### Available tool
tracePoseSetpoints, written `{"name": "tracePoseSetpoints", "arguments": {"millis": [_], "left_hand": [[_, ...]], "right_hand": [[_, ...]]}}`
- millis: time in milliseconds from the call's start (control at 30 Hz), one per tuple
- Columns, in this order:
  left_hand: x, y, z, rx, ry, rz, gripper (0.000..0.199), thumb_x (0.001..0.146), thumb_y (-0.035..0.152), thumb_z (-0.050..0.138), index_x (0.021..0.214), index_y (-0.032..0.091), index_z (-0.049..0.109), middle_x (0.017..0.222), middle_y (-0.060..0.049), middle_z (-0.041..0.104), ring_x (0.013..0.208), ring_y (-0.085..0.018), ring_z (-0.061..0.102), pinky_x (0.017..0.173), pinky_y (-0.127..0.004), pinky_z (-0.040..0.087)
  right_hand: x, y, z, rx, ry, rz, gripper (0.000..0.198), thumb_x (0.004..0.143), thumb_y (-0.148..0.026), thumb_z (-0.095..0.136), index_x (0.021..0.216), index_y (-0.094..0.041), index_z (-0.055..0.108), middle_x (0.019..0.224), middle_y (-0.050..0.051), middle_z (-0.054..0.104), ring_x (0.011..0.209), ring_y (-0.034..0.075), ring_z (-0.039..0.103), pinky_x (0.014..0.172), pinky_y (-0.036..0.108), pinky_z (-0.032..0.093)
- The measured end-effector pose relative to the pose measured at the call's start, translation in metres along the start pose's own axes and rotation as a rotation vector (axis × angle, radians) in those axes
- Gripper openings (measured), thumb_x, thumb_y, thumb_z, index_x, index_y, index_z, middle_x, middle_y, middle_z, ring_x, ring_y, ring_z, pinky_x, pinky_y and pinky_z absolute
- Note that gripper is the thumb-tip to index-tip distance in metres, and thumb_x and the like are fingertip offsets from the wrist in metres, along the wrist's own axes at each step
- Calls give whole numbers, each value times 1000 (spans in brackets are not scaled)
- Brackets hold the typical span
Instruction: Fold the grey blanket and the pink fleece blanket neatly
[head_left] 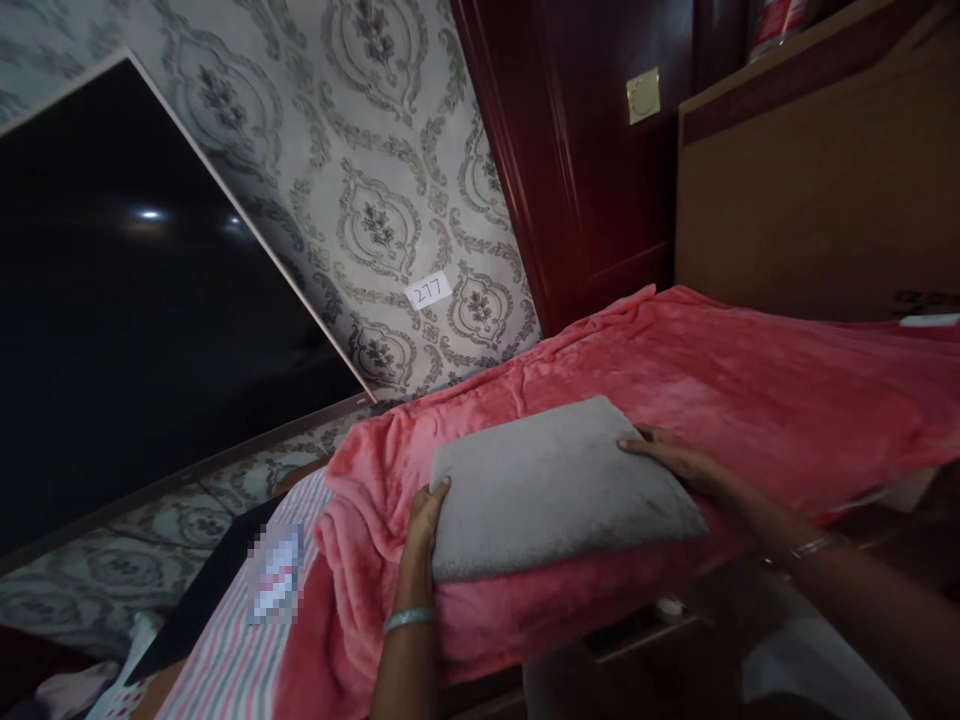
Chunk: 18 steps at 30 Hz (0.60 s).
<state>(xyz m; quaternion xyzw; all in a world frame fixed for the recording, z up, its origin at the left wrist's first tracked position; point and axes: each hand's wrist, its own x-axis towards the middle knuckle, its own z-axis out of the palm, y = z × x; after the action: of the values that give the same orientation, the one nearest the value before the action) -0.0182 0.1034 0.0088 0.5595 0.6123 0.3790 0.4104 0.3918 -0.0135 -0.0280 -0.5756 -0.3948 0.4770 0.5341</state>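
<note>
A flat, rectangular grey plush cloth [547, 490], which looks folded, lies level over the pink blanket [750, 390]. Its left edge is gripped by my left hand [424, 520], thumb on top and the other fingers mostly hidden. At the right edge, my right hand [671, 458] holds the cloth near its far corner, with the thumb resting on the upper face. Whether the cloth touches the blanket or hovers just above it, I cannot tell.
A large dark TV screen [150, 300] leans in at the left. Striped bedding [232, 620] shows beside the blanket. A cardboard box [810, 200] stands at the back right, near a dark red wooden panel [585, 150]. Patterned wallpaper carries a "277" label [429, 290].
</note>
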Motion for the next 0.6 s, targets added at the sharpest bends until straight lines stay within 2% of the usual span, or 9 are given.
{"name": "tracePoseSetpoints", "arguments": {"millis": [100, 233, 367, 600], "left_hand": [[-2, -1, 0, -28, -69, 27, 42, 77, 55, 73, 87, 14, 69, 74, -7, 72, 68, -24, 68, 64, -34, 54], [-4, 3, 0, 8, -25, 51, 37, 77, 53, 74, 81, 17, 68, 73, -7, 71, 69, -24, 67, 61, -33, 52], [-6, 8, -1, 96, 0, 58, 27, 83, 44, 69, 78, 18, 66, 79, -9, 73, 76, -25, 68, 67, -33, 53], [-7, 12, -2, 137, 10, 40, 22, 87, 39, 62, 83, 18, 66, 90, -10, 76, 83, -25, 71, 75, -34, 55]], "right_hand": [[0, 0, -1, -22, -25, -19, 53, 62, -52, 79, 104, -21, 71, 118, 13, 72, 110, 35, 65, 97, 47, 53], [0, -1, -1, -19, -19, -26, 45, 61, -50, 79, 98, -25, 73, 118, 13, 72, 114, 38, 64, 102, 51, 51], [3, 0, -1, -14, -7, 13, 42, 62, -48, 79, 96, -25, 72, 118, 14, 72, 113, 38, 64, 100, 50, 53], [10, 9, 0, 53, -58, 3, 52, 63, -49, 78, 106, -21, 70, 118, 14, 72, 109, 33, 67, 98, 48, 54]]}}
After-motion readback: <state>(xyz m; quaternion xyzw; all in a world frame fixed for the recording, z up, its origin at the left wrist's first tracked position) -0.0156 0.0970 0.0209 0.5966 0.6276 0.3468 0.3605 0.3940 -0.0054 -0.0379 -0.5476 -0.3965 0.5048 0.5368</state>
